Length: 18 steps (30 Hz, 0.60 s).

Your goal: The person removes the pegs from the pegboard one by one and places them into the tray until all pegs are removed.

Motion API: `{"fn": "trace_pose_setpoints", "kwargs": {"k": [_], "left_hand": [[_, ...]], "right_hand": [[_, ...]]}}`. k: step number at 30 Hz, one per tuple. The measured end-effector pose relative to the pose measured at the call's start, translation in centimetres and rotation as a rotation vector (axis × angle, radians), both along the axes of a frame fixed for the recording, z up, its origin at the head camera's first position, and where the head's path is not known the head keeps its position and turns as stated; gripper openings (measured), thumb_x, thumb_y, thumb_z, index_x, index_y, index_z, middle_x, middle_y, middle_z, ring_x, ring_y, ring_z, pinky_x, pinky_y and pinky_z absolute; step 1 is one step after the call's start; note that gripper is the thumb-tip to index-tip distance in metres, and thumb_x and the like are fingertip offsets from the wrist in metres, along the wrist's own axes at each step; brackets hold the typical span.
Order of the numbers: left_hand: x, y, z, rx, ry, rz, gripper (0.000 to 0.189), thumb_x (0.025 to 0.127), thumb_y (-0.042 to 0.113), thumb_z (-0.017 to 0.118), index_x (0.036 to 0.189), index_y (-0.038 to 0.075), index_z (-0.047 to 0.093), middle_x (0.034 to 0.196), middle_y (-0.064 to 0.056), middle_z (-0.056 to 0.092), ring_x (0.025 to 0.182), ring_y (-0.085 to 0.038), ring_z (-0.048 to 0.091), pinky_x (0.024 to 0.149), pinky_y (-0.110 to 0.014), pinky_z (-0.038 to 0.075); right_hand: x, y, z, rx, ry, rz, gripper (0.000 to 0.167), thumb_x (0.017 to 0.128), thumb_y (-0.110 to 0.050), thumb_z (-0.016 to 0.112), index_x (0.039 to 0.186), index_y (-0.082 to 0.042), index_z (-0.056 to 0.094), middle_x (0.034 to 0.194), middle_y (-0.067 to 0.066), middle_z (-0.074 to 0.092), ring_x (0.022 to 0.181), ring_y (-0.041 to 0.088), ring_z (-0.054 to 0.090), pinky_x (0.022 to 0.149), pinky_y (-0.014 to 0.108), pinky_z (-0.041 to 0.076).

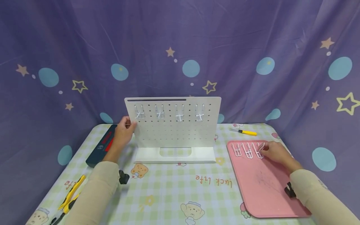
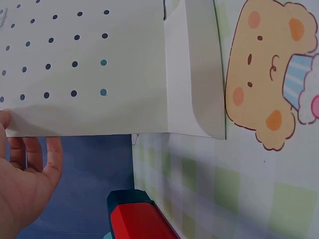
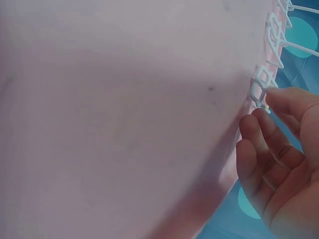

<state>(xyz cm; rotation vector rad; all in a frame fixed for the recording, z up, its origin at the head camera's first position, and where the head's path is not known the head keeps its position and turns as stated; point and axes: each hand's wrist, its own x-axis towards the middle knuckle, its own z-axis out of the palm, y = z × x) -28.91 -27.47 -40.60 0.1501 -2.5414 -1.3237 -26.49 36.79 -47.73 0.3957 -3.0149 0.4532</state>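
Note:
A white pegboard (image 1: 177,131) stands upright on its folded base, with several white wire hooks (image 1: 159,111) hanging along its upper rows. My left hand (image 1: 123,132) grips the board's left edge; in the left wrist view the thumb lies on the front face and the fingers (image 2: 52,159) go behind it. Over a pink tray (image 1: 267,187) at the right, my right hand (image 1: 277,153) pinches a white wire hook (image 1: 261,147) between thumb and fingertips. More wire hooks (image 1: 237,150) lie in a row along the tray's far end. The right wrist view shows the pinched hook (image 3: 259,89) at the thumb tip.
A yellow-handled screwdriver (image 1: 247,132) lies behind the tray. Left of the board is a dark blue and red case (image 1: 97,153). Yellow-handled pliers (image 1: 71,193) lie by the left forearm. A checked cloth (image 1: 168,193) covers the table, and a purple curtain (image 1: 157,37) hangs behind.

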Motion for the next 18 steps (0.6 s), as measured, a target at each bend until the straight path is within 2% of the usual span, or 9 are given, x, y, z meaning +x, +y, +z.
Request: {"fn": "trace_pose_setpoints", "kwargs": {"k": [5, 8, 12, 18], "left_hand": [[0.0, 0.1, 0.1, 0.012, -0.009, 0.002, 0.037, 0.105, 0.031, 0.052, 0.130, 0.004, 0.049, 0.124, -0.021, 0.061, 0.109, -0.033, 0.058, 0.090, -0.039, 0.050], [0.0, 0.1, 0.0, 0.016, -0.016, 0.004, 0.038, 0.105, 0.032, 0.051, 0.131, 0.004, 0.049, 0.124, -0.021, 0.061, 0.110, -0.033, 0.058, 0.091, -0.040, 0.050], [0.1, 0.2, 0.0, 0.012, -0.014, 0.000, 0.038, 0.105, 0.033, 0.051, 0.130, 0.005, 0.049, 0.123, -0.020, 0.061, 0.109, -0.031, 0.058, 0.088, -0.035, 0.049], [0.2, 0.2, 0.1, 0.017, -0.002, 0.002, 0.036, 0.105, 0.031, 0.051, 0.129, 0.003, 0.049, 0.122, -0.021, 0.061, 0.108, -0.031, 0.058, 0.087, -0.035, 0.049]], "right_hand": [[-0.1, 0.5, 1.2, -0.009, -0.025, -0.015, 0.016, 0.087, -0.019, 0.072, 0.097, -0.006, 0.075, 0.079, 0.004, 0.073, 0.071, 0.019, 0.064, 0.069, 0.041, 0.050], [0.1, 0.8, 3.0, -0.002, -0.037, -0.013, 0.023, 0.087, -0.016, 0.070, 0.106, -0.003, 0.074, 0.082, 0.005, 0.073, 0.072, 0.019, 0.064, 0.066, 0.040, 0.050], [0.3, 0.8, 5.8, 0.013, -0.038, -0.024, 0.026, 0.089, -0.013, 0.068, 0.112, -0.001, 0.071, 0.085, 0.007, 0.072, 0.070, 0.018, 0.060, 0.063, 0.036, 0.047], [0.6, -1.2, 9.1, -0.014, 0.093, -0.019, 0.027, 0.092, -0.013, 0.069, 0.117, -0.004, 0.071, 0.091, 0.011, 0.075, 0.077, 0.028, 0.069, 0.068, 0.047, 0.053]]}}
